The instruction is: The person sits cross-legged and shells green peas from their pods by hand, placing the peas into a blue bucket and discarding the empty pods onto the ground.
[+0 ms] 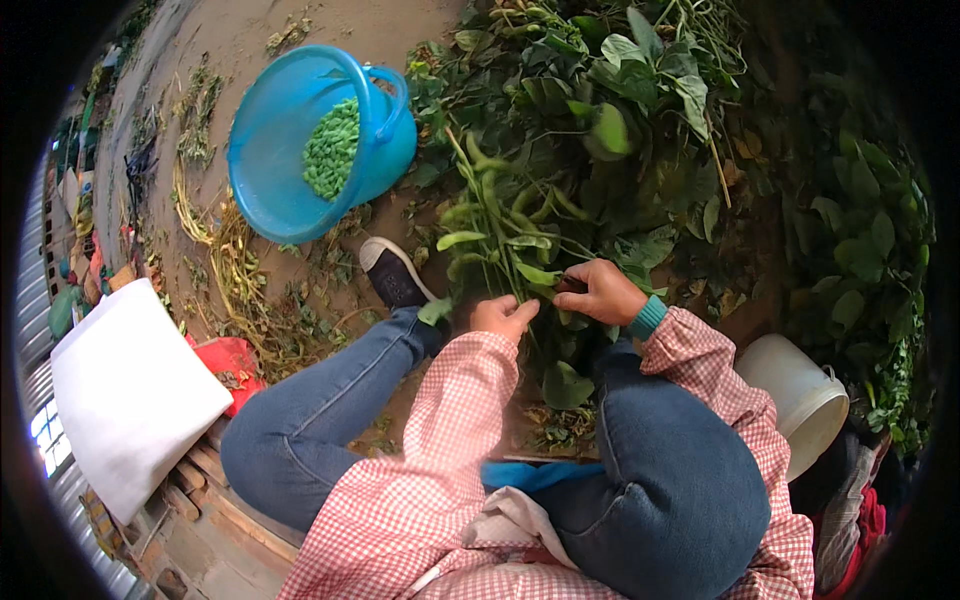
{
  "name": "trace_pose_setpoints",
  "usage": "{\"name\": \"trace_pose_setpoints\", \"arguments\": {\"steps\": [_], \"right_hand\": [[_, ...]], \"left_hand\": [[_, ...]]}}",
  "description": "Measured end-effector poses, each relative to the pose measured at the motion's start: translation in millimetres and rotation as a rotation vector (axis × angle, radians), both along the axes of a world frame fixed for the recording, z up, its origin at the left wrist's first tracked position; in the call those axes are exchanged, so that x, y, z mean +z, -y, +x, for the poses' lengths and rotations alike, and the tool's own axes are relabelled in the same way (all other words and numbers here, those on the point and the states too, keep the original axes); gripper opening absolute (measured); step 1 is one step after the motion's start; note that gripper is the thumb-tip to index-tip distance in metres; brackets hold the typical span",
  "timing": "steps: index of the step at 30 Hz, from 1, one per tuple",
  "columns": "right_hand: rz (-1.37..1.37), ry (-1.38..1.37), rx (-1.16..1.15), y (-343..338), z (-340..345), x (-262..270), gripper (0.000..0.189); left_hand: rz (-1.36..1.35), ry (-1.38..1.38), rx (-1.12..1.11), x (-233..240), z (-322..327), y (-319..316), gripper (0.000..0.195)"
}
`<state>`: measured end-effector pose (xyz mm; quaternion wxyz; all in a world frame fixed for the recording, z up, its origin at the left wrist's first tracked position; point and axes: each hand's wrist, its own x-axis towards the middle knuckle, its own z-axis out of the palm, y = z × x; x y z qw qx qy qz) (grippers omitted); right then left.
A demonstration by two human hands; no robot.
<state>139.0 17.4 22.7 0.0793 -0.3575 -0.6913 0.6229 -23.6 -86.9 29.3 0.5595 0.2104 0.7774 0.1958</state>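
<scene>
My left hand is closed around the stems of a bean plant whose green pods hang in a cluster between my knees and the plant heap. Thumb and fingers of my right hand grip a small dark object, partly hidden, against a green pod beside the left hand. Beyond them, at the upper left, a blue plastic bucket lies tilted with its mouth towards me. Shelled green beans are gathered inside it. Another pod shows blurred above the right hand.
A large heap of leafy bean plants fills the upper right. A white bucket leans by my right knee. Dry stalks litter the ground left of my shoe. At the left are a white sheet-like item and red plastic.
</scene>
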Motion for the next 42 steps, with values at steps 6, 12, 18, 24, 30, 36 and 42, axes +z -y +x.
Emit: {"name": "trace_pose_setpoints", "arguments": {"steps": [6,12,18,24,30,36,42], "right_hand": [[-0.361,0.068,-0.037,-9,1,21,0.028],[-0.22,-0.089,-0.174,-42,29,89,0.019],[-0.034,-0.038,-0.381,-56,33,79,0.021],[-0.34,0.101,-0.422,-30,28,36,0.024],[0.093,0.188,-0.301,-17,4,22,0.022],[0.144,0.204,-0.245,-10,-3,27,0.021],[-0.089,0.075,-0.184,-7,-4,22,0.025]], "left_hand": [[0.176,-0.172,0.034,7,17,-5,0.031],[0.566,-0.036,0.143,51,44,-57,0.027],[0.605,-0.063,-0.128,40,37,-109,0.026],[0.2,-0.3,-0.591,23,12,-95,0.037],[0.246,-0.211,-0.036,38,3,-61,0.032],[0.116,0.049,0.0,15,18,-55,0.027],[0.23,0.018,0.053,12,13,-51,0.033]]}}
